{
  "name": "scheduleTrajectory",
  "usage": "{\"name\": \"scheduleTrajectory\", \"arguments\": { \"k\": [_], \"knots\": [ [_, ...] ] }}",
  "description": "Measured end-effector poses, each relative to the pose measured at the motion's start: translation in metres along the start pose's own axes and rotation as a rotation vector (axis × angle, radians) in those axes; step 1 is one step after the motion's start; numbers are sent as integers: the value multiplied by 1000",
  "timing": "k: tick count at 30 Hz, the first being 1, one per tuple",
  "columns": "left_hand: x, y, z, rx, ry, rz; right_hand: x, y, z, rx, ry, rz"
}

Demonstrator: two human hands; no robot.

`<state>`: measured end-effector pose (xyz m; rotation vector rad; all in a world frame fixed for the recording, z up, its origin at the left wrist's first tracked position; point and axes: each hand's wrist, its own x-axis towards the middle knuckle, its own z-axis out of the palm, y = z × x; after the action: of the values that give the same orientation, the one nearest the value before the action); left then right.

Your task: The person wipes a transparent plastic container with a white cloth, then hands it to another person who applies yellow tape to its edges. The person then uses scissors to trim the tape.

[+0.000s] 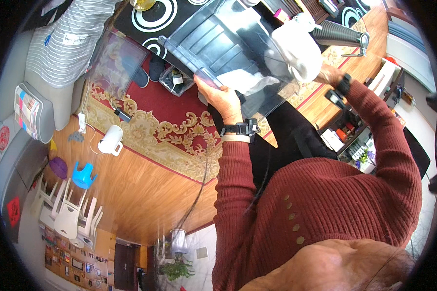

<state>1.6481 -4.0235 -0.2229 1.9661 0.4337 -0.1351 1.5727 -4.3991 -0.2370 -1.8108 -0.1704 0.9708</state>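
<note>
My left hand (220,100) grips the near left rim of a clear plastic storage bin (218,47), which is tilted above a black table with white ring patterns (153,18). White crumpled material (245,80) shows in or through the bin's lower part. At the bin's right side, my right hand (327,74) is closed on a bundled white cloth (300,51), which hides its fingers. Dark straps with small devices are on both wrists. A clear plastic lid or panel (118,63) stands left of the bin, by the table.
On the red patterned rug (160,105) lie dark slippers (142,78) and a black plastic bag (175,80). A white kettle (111,140), a cable with a power strip and a blue stool (83,175) are on the wooden floor. A grey sofa (12,109) stands at left.
</note>
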Motion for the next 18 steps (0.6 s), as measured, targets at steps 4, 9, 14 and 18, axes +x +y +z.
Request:
{"name": "scheduleTrajectory", "arguments": {
  "k": [4, 9, 14, 18],
  "knots": [
    [0, -5, -2, 19, -18, -14, -18, -9, 8, 299, -21, 65],
    [-1, -8, -3, -20, -23, -19, 42, 39, 12, 237, -102, 97],
    [0, -4, 0, 8, 0, -34, 13, 31, 31, 328, -83, 121],
    [1, 0, 1, 10, -7, -41, -37, 2, 55, 899, 33, 158]
  ]
}}
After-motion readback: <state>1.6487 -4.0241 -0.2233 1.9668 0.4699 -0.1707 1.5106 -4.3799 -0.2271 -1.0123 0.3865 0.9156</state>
